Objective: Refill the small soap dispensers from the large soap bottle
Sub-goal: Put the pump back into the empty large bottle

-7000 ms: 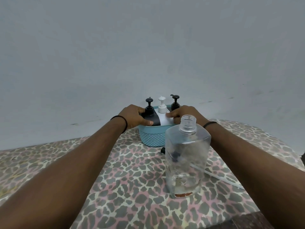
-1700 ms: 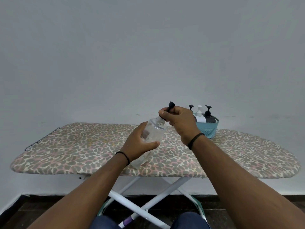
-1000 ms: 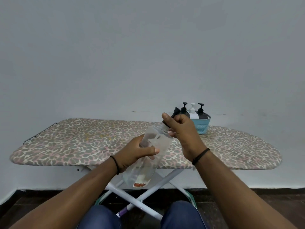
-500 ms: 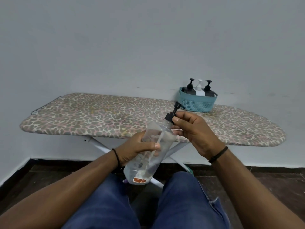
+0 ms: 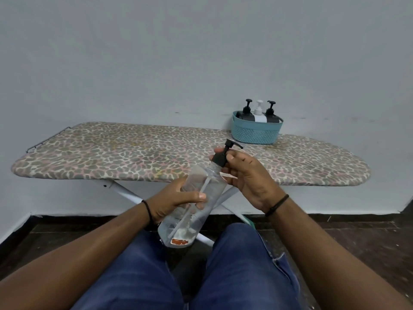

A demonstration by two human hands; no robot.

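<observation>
My left hand (image 5: 172, 201) grips the tilted, near-empty clear large soap bottle (image 5: 192, 204) above my knees, right hand (image 5: 244, 175) pinches its black pump (image 5: 222, 156), bare surface (image 5: 134, 153) at 11 o'clock, basket (image 5: 256, 130) of dispensers (image 5: 259, 113) at 1 o'clock

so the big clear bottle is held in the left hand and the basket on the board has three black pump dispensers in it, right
Not quite. The head view shows the basket holding two black dispensers and one white dispenser between them. The left hand does hold the clear bottle.

Bare forearms, thin black band (image 5: 147, 210) on each wrist (right one (image 5: 277, 204) too); blue jeans (image 5: 241, 271).
</observation>
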